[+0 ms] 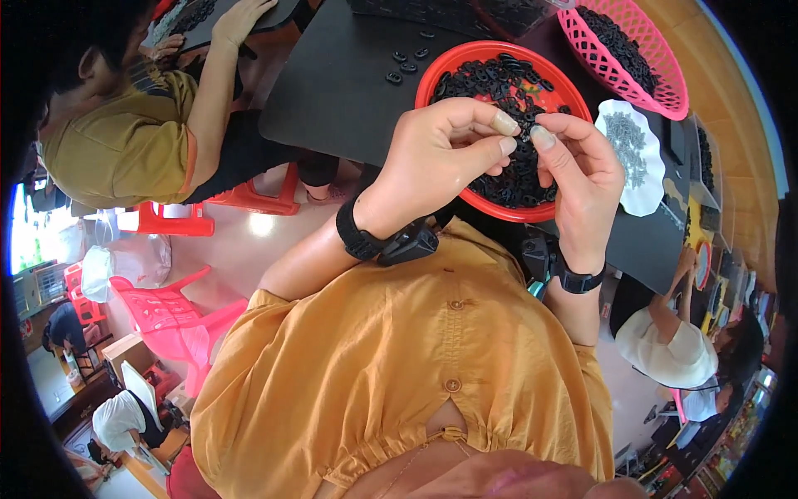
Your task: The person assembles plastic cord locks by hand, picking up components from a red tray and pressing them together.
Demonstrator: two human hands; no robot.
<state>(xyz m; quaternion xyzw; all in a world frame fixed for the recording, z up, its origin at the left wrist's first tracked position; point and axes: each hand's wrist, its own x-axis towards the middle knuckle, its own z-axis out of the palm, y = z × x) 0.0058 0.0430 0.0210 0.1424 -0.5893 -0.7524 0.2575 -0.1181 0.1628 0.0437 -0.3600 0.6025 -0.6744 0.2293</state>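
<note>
My left hand [440, 154] and my right hand [584, 170] meet over a round red basin [449, 60]. Thumb and forefinger are pinched together on each, the fingertips nearly touching. Whatever sits between them is too small to make out against the dark heap behind. Many small black parts [519, 179], some shaped like oval rings, fill the basin. On the dark table [332, 91], left of the basin, lie several loose black oval pieces [394, 78].
A pink lattice basket [677, 91] of black parts stands at the far right. Below it, a white wavy-edged tray [642, 200] holds small greyish pieces. A co-worker in an olive shirt [125, 141] sits to the left, near red stools [166, 220] and a pink chair [170, 312]; another person [665, 345] sits right.
</note>
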